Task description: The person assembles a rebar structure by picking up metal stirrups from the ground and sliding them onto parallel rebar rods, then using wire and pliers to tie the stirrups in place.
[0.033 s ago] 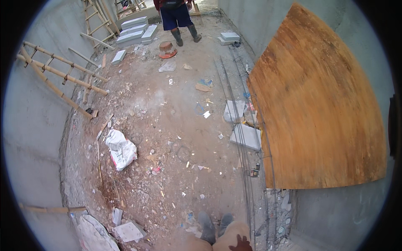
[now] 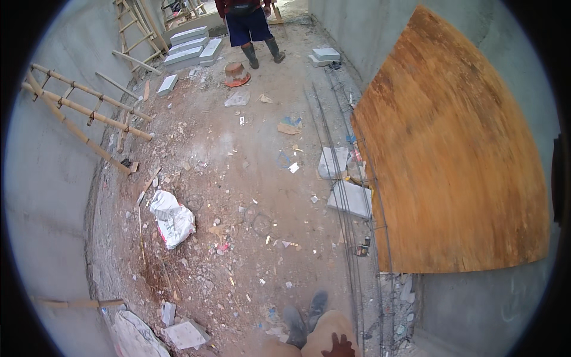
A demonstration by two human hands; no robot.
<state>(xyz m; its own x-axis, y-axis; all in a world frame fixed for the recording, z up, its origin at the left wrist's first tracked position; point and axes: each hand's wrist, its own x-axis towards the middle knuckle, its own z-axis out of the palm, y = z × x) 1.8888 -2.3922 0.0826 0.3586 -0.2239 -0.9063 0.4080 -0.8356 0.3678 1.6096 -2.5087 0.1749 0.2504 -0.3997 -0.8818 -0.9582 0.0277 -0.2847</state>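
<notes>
1. At the near edge, right hand (image 2: 339,347) rests on a leg (image 2: 317,338), fingers apart, nothing visibly gripped.
2. Steel bars (image 2: 353,279) lie just right of it, long axis near-to-far; left hand unseen.

Counted just left of one plywood sheet (image 2: 458,166): two pale blocks (image 2: 351,199). Well left of the sheet: one white sack (image 2: 172,220). Left of the sheet and nearer: two smaller blocks (image 2: 188,335), two worn boots (image 2: 294,324), one right hand (image 2: 339,346). Left of the sheet and farther: one standing person (image 2: 247,27), two dark boots (image 2: 250,56), one bucket (image 2: 234,69), two stacked blocks (image 2: 326,53).
</notes>
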